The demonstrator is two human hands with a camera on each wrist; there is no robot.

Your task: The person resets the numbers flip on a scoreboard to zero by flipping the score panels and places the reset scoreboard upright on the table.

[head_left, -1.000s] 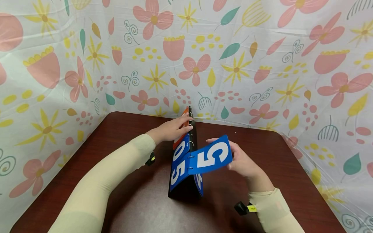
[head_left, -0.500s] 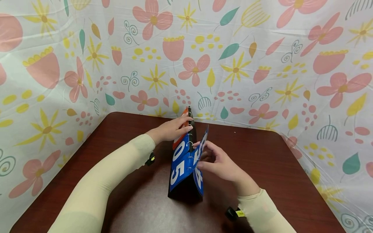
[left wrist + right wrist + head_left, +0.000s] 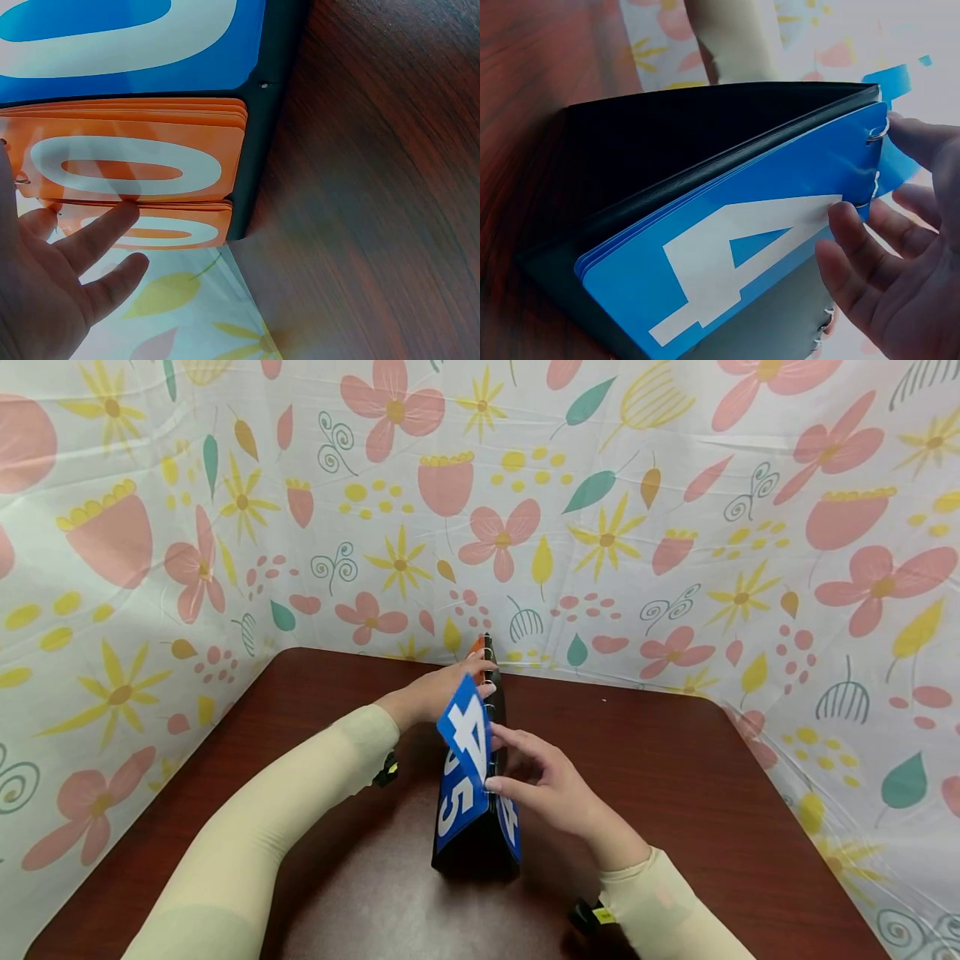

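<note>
A black tabletop flip scoreboard (image 3: pixel 474 856) stands like a tent on the table, its ring-bound number cards on both slopes. One blue card (image 3: pixel 467 727) showing a white 4 stands tilted over the left slope, above a blue 5 card (image 3: pixel 455 806). My right hand (image 3: pixel 558 789) is at the ridge beside that card's rings, fingers loosely bent; in the right wrist view, its fingertips are by a ring (image 3: pixel 877 135) and another blue 4 card (image 3: pixel 742 232). My left hand (image 3: pixel 431 693) rests across the far ridge, its relaxed fingers against the orange 0 cards (image 3: pixel 127 161).
The dark reddish-brown table (image 3: pixel 675 793) extends on both sides of the scoreboard. A floral-patterned cloth (image 3: pixel 637 527) hangs behind and at the sides. Small black devices with yellow labels sit at the left wrist (image 3: pixel 387 770) and right wrist (image 3: pixel 588 915).
The blue card has swung from the right side over the ridge to the left, now showing a 4. My right hand has moved left to the ridge. My left hand has stayed in place.
</note>
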